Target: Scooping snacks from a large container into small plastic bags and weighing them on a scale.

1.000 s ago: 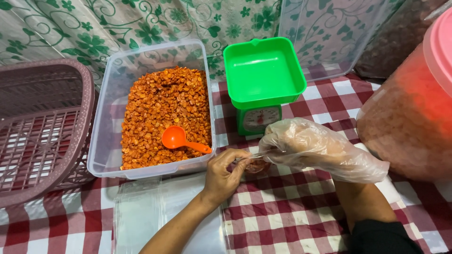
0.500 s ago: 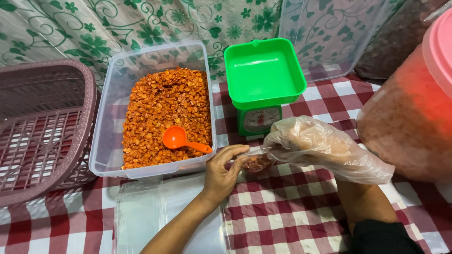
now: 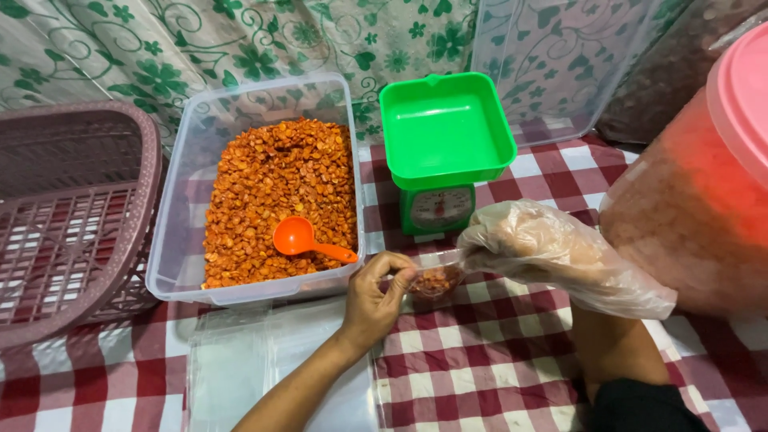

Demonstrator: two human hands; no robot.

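I am pinching a small clear packet [image 3: 436, 280] of orange snack between the fingers of my bare left hand [image 3: 376, 296], just in front of the green kitchen scale [image 3: 445, 144]. My right hand [image 3: 532, 244], wrapped in a loose plastic glove, is closing on the packet's other end. Left of the scale, an orange scoop [image 3: 308, 240] is lying on the snack in the clear tub [image 3: 184, 200].

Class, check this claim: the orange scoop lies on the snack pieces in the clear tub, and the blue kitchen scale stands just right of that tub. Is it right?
Not quite. The kitchen scale is green, not blue, as the head view shows. The rest holds: the orange scoop lies on the snack pieces in the clear tub, and the scale stands just right of it.
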